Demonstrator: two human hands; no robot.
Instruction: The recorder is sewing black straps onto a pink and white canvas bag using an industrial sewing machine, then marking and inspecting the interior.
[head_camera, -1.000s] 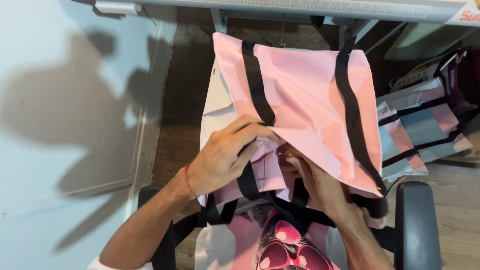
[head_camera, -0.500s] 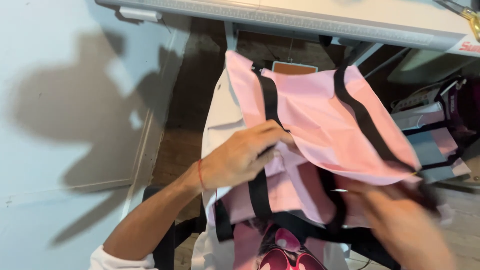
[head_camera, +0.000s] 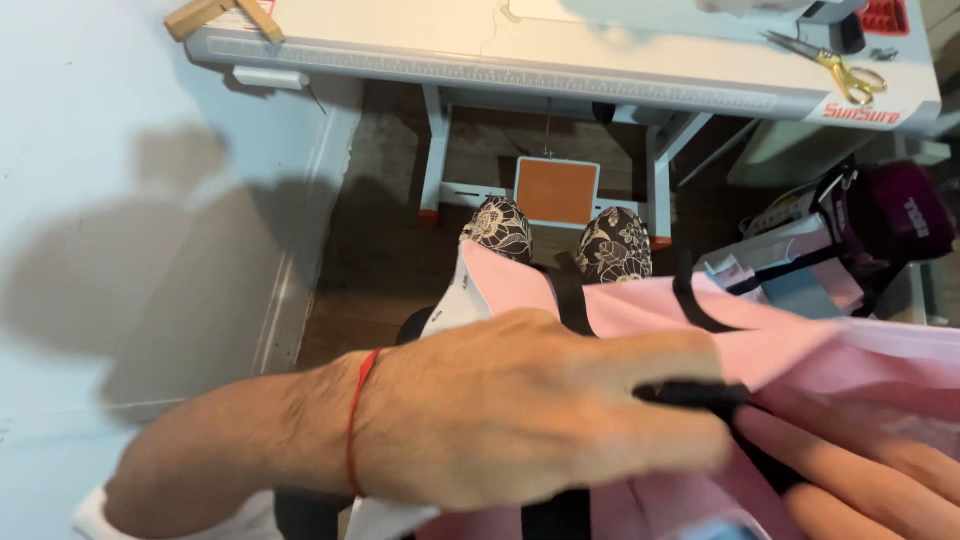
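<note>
View from the head camera, looking down over the lap. The left hand (head_camera: 540, 405), a red thread (head_camera: 358, 420) round its wrist, lies palm-down across the pink fabric bag (head_camera: 800, 340) with the fingers folded over a black strap (head_camera: 700, 394); it appears closed on that strap, though the fingertips are blurred. The right hand (head_camera: 860, 470) enters at the lower right, its fingers extended along the same strap and touching the cloth; whether it grips or merely rests there cannot be told. The bag itself is spread over the person's lap, a further black strap (head_camera: 700, 300) curving over its upper edge.

Beyond the bag, two feet in patterned slippers (head_camera: 555, 230) rest on the floor just before an orange treadle pedal (head_camera: 556, 190) under the white sewing bench (head_camera: 560, 60). On the bench lie yellow-handled scissors (head_camera: 835, 65) at the right and a wooden piece (head_camera: 215, 12) at the left. A pile of further bags (head_camera: 830, 250), pale blue and dark maroon, sits at the right.

The step in hand seems to be arranging the strap against the bag's panel. Any next move would call for keeping strap and cloth flat and aligned while both hands shift their hold.
</note>
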